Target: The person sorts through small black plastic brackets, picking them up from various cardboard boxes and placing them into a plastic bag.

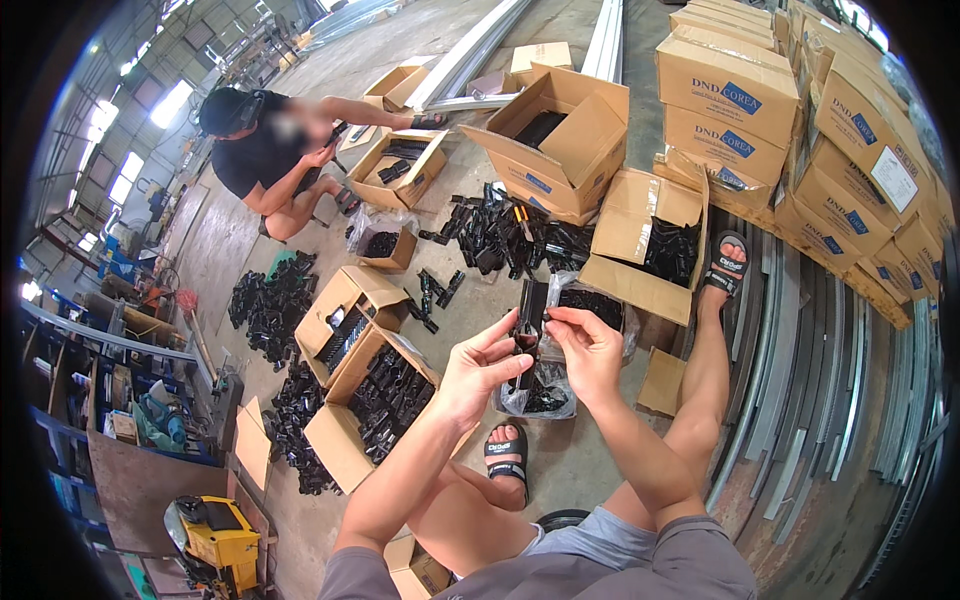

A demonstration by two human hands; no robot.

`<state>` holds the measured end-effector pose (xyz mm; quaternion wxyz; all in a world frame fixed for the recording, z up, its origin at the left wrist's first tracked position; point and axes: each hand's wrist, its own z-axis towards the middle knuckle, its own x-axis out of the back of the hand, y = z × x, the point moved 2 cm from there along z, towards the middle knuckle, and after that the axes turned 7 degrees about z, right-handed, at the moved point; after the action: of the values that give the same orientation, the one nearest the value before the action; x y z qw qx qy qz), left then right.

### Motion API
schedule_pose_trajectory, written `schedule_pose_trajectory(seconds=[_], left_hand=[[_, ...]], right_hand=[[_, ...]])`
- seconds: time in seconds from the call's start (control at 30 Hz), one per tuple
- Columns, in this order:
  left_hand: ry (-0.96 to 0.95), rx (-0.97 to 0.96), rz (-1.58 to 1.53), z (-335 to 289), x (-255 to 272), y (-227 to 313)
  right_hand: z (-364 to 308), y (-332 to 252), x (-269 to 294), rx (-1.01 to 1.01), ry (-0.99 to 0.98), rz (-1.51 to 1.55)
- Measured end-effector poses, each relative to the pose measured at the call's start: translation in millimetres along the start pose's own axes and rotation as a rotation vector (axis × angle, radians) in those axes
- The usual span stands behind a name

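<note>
In front of me I hold up a long, narrow black part (531,300), roughly upright. My left hand (478,372) is closed around its lower half, thumb and fingers on either side. My right hand (588,352) is closed in a pinch at the part's right edge; whatever sits between those fingertips is too small to make out. Just below the hands is a plastic-lined container (535,402) of small black pieces. Behind my right hand stands another lined box (594,302) with small dark pieces, partly covered by the fingers.
Loose black parts (490,235) are heaped on the floor ahead. Open cartons (380,400) of black parts stand at left, another (645,240) at right. A co-worker (265,150) sits at the far left. Stacked cartons (725,90) and metal profiles (790,370) line the right side.
</note>
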<state>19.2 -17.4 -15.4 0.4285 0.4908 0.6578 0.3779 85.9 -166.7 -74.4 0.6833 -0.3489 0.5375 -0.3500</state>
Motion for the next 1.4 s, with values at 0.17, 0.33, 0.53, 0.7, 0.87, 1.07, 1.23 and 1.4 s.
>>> schedule_pose_trajectory(seconds=[0.17,0.33,0.53,0.7,0.87,1.07,1.23,1.4], left_hand=[[-0.008,-0.025,0.029,1.0,0.4,-1.2],[-0.004,-0.052,0.076,1.1,1.6,-2.4],[-0.032,-0.085,0.109,1.2,1.0,-3.6],[-0.054,-0.100,0.165,-0.7,-2.9,-3.3],[-0.060,-0.083,0.133,-0.7,-2.6,-1.0],[-0.059,-0.046,0.120,-1.7,0.4,-5.3],[-0.069,-0.062,0.149,-2.4,-4.2,3.2],[-0.097,-0.065,0.137,-2.8,-0.1,0.6]], right_hand=[[-0.6,-3.5,1.4,0.042,-0.004,-0.165],[-0.6,-13.7,-2.4,0.195,-0.023,-0.377],[1.3,-17.0,-8.3,0.316,-0.068,-0.493],[2.3,-12.4,-2.3,0.233,-0.122,-0.536],[2.9,-25.1,-3.0,0.271,-0.234,-0.519],[2.4,-21.3,0.2,0.161,-0.314,-0.519],[4.4,-31.6,-0.1,0.243,-0.232,-0.517],[4.7,-18.5,0.3,0.316,-0.250,-0.665]])
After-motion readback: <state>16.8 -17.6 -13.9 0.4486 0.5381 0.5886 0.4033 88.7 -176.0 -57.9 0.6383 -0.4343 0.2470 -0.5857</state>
